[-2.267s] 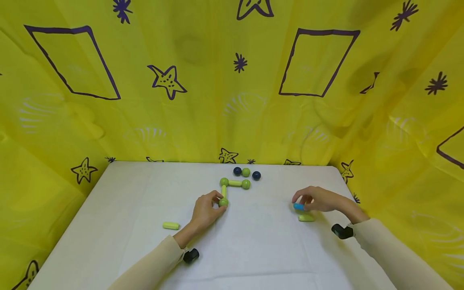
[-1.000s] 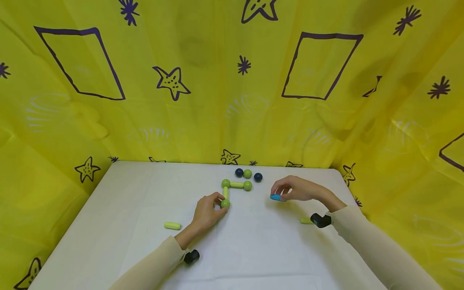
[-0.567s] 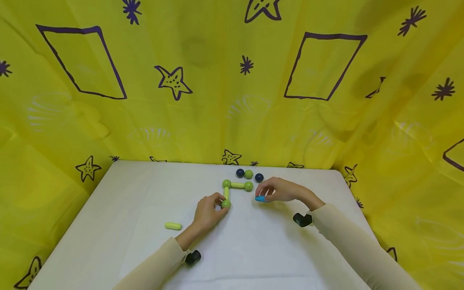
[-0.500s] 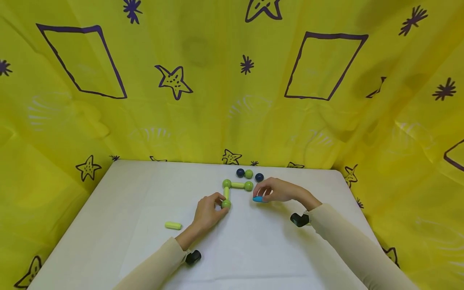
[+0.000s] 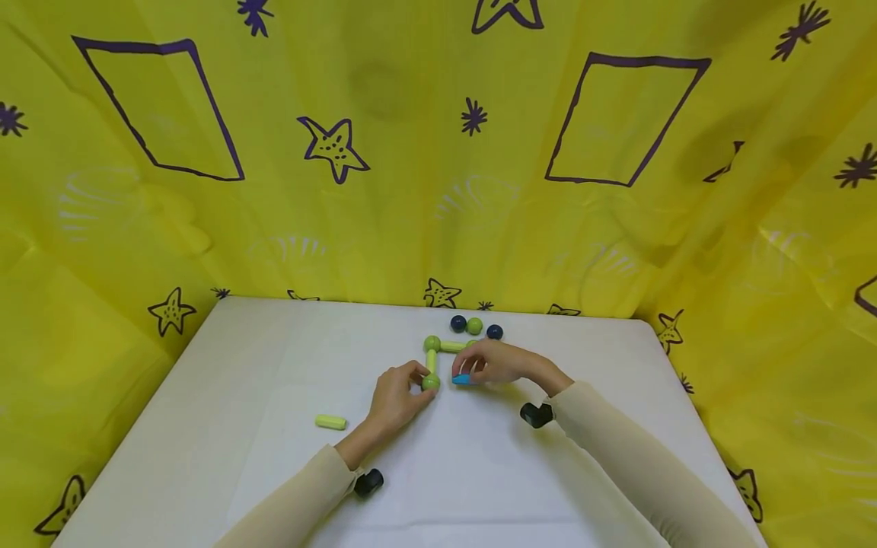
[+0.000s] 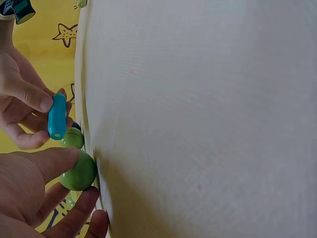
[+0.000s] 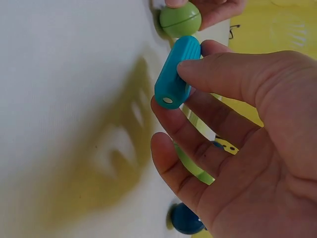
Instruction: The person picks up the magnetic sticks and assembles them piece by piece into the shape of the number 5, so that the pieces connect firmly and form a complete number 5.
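Note:
My left hand (image 5: pixel 396 397) pinches the near green ball (image 5: pixel 431 383) between thumb and fingers. A pale green rod (image 5: pixel 431 361) runs back from it to a corner green ball (image 5: pixel 432 344). From there a second pale green rod (image 5: pixel 452 346) leads right to another green ball, mostly behind my right hand (image 5: pixel 496 361). That hand pinches a blue magnetic rod (image 5: pixel 461 379) just above the table, a small gap to the right of the near ball. In the right wrist view a small metal disc shows in the end of the blue rod (image 7: pixel 173 74).
Two dark blue balls (image 5: pixel 458 323) and a loose green ball (image 5: pixel 475 326) sit behind the joined pieces. A loose pale green rod (image 5: pixel 331 422) lies left of my left forearm. Yellow patterned curtain (image 5: pixel 397 213) encloses the white table (image 5: pixel 274 365) at the back and sides.
My right hand has carried the blue rod leftward from the table's right side to beside the near green ball. My left hand keeps its hold. The right-hand pale green rod is now hidden by my sleeve.

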`<state>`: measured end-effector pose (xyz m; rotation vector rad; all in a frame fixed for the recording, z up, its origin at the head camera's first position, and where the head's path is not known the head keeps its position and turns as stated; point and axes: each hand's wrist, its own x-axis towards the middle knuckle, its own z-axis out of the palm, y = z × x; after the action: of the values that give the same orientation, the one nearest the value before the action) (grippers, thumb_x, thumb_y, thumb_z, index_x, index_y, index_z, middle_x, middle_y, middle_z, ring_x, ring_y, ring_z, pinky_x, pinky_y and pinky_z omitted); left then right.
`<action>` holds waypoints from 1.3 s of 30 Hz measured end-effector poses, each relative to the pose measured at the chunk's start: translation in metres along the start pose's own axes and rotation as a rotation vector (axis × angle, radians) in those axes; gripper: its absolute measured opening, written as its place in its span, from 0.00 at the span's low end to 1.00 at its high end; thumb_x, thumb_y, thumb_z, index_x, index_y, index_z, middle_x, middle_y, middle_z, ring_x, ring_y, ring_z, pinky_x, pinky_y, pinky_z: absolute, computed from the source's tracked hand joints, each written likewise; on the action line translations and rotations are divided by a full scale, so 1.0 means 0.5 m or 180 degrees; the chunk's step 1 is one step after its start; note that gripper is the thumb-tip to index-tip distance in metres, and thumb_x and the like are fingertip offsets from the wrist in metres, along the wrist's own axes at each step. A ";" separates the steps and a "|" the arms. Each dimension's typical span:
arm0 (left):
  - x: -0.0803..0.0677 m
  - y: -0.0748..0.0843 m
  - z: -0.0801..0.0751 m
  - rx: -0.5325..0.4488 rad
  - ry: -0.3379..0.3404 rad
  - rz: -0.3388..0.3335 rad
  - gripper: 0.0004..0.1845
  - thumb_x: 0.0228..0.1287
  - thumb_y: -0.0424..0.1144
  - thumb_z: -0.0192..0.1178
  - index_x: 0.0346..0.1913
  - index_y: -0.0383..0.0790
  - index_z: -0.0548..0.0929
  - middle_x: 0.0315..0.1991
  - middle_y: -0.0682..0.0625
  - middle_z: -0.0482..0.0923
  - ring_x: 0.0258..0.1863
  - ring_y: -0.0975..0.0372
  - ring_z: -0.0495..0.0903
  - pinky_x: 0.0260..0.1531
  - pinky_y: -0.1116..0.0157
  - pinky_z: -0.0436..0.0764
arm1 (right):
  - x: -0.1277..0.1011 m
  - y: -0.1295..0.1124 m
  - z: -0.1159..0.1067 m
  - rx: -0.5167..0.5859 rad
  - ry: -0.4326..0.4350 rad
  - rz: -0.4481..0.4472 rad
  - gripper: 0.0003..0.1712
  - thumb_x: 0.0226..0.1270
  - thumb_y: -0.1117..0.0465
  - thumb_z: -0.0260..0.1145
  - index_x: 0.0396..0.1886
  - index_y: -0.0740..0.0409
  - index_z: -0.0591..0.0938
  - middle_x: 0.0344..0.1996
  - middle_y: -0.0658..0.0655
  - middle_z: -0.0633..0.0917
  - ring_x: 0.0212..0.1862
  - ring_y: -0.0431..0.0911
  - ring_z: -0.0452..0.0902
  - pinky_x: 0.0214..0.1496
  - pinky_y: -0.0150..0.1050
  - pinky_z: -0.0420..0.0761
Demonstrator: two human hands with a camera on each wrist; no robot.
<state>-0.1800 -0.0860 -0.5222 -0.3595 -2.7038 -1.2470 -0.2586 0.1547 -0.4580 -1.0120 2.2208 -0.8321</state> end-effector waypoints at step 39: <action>0.012 -0.005 -0.005 0.0023 -0.0179 0.0122 0.13 0.58 0.37 0.75 0.44 0.40 0.86 0.34 0.50 0.87 0.32 0.59 0.76 0.37 0.61 0.73 | 0.038 -0.001 0.030 -0.0005 -0.0005 -0.0008 0.13 0.70 0.74 0.65 0.49 0.57 0.85 0.46 0.56 0.88 0.49 0.46 0.83 0.55 0.39 0.81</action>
<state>-0.1863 -0.0888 -0.5210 -0.4498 -2.7336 -1.2349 -0.2588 0.1349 -0.4715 -1.0160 2.2195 -0.8305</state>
